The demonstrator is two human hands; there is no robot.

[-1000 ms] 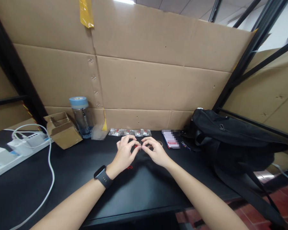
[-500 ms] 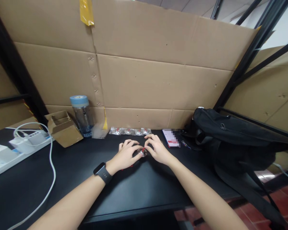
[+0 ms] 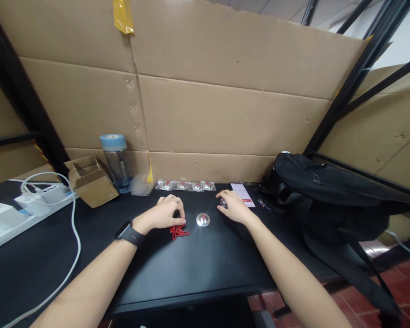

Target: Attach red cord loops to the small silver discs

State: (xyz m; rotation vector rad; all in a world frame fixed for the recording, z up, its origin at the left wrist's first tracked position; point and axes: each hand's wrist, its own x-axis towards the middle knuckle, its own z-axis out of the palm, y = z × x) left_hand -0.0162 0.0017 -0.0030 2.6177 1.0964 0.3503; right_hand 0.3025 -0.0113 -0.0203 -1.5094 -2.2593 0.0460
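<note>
A round silver disc (image 3: 202,220), domed like a small cymbal with red at its centre, lies on the black table between my hands. My left hand (image 3: 164,212), with a dark watch at the wrist, has its thumb and forefinger closed at a bundle of red cord (image 3: 179,232). The cord rests on the table just below those fingertips. To the right, the curled fingers of my right hand (image 3: 234,207) hold another small silver disc (image 3: 223,203), partly covered by the fingers.
Several bagged silver discs (image 3: 182,186) line the cardboard wall. At the left stand a blue-lidded bottle (image 3: 114,159), an open cardboard box (image 3: 94,184) and a power strip (image 3: 44,209) with white cable. A phone (image 3: 245,198) and black bag (image 3: 328,191) lie right.
My hands have parted, leaving one silver disc on the table between them. The left went left to the red cord; the right went right and now holds a disc.
</note>
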